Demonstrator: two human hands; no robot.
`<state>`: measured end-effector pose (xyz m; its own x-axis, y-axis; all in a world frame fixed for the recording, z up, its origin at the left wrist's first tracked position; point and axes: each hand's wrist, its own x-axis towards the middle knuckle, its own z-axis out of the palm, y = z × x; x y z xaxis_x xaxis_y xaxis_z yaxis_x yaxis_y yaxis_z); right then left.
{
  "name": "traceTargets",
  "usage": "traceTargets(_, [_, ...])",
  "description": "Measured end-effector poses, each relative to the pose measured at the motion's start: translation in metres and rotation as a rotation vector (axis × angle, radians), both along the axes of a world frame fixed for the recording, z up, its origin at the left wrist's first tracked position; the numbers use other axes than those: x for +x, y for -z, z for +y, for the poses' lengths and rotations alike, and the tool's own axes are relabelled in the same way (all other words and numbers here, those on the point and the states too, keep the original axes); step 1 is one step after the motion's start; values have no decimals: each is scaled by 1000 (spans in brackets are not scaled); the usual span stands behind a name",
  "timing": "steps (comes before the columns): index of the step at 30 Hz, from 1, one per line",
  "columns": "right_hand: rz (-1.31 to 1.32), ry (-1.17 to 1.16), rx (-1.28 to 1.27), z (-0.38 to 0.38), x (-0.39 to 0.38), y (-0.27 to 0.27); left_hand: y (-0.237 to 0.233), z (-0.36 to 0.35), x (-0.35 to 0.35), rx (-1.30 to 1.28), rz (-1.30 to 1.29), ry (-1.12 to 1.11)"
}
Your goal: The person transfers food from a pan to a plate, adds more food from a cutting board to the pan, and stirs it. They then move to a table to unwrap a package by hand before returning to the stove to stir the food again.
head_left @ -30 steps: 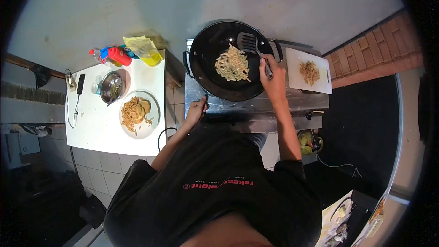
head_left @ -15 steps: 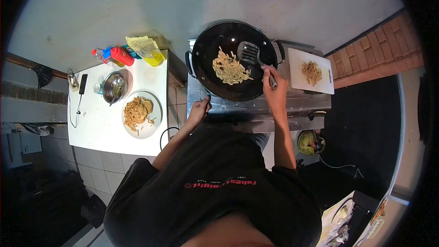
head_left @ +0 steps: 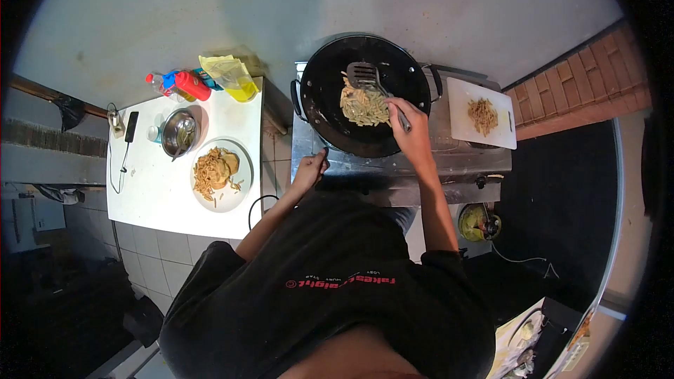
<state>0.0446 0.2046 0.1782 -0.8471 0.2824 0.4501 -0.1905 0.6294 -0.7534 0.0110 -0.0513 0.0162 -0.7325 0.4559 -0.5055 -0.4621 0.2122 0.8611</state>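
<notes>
Slotted spatula (head_left: 363, 74) sits blade-down in the black wok (head_left: 330, 114). Its head lies on the far side of the pile of pale food strips (head_left: 368, 107), and the handle runs back toward the near-right rim. The right hand (head_left: 413, 128) is closed round the handle's end, fingers (head_left: 399, 105) wrapped fully about it. The blade lies ahead of them, with the strips between. The left hand (head_left: 311, 167) is at the front edge of the steel stove (head_left: 456, 160), fingers curled; I cannot tell whether it grips anything. Judgement: stirring goes best with the blade slid flat under the pile, turning from rim toward centre in short, light strokes, since nothing steadies the wok. A cutting board (head_left: 463, 97) with more strips lies right of the wok. At left, a white table (head_left: 154, 196) carries a plate (head_left: 236, 196) of cooked strips, a steel bowl (head_left: 164, 137) and a red bottle (head_left: 192, 85).
</notes>
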Motion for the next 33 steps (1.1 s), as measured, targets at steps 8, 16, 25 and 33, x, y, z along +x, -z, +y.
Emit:
traceTargets(8, [46,43,117,16,-16,-12,0,0,1,20,8,-13])
traceTargets(16, [-128,-196,148,32,-5,-21,9,0,1,11,33,-15])
traceTargets(25, [-152,204,153,34,16,-28,5,-1,1,36,24,-12])
traceTargets(33, [-177,55,133,29,49,-72,5,0,0,38,3,-16])
